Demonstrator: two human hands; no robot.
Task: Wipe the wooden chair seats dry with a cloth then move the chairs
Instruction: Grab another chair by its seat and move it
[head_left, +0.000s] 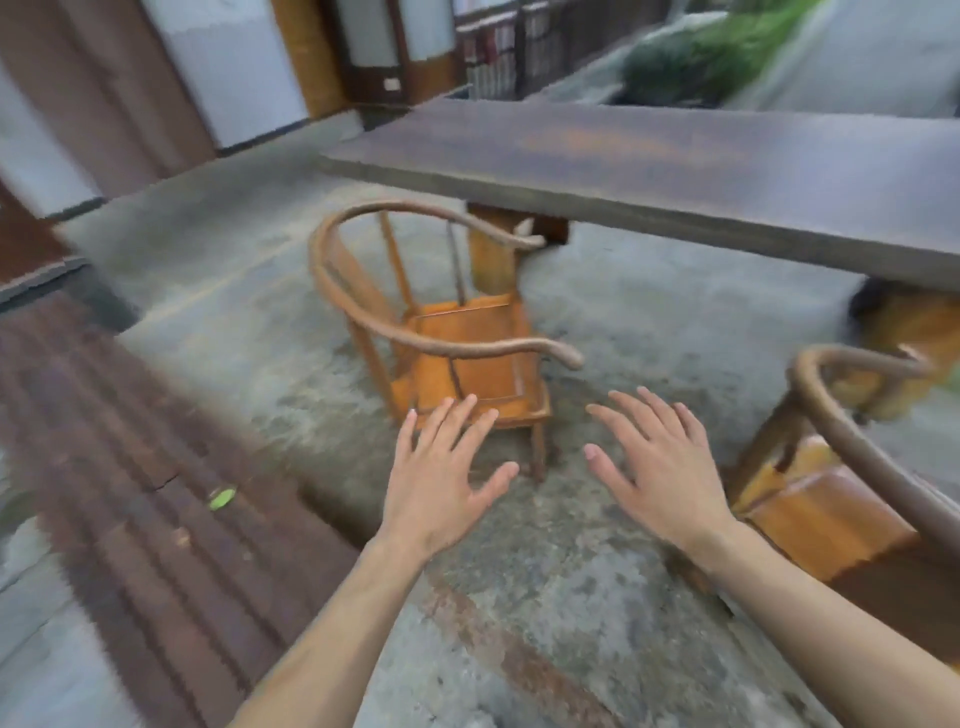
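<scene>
Both hands are empty, each grip wide with fingers spread: the left hand (441, 483) and right hand (660, 473) reach toward the round-backed chair (447, 332) standing on the concrete floor (234, 291) just off the long bench's (675, 171) near edge. A second chair (841, 493) sits at right. No cloth shows (wiping seems finished); moving the chairs appears to remain.

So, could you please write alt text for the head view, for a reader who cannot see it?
Two empty hands, left hand and right hand, reach with spread fingers toward a round-backed wooden chair standing on a concrete floor. A long dark table stands behind it, and a second chair is at the right edge. No cloth is visible.
</scene>
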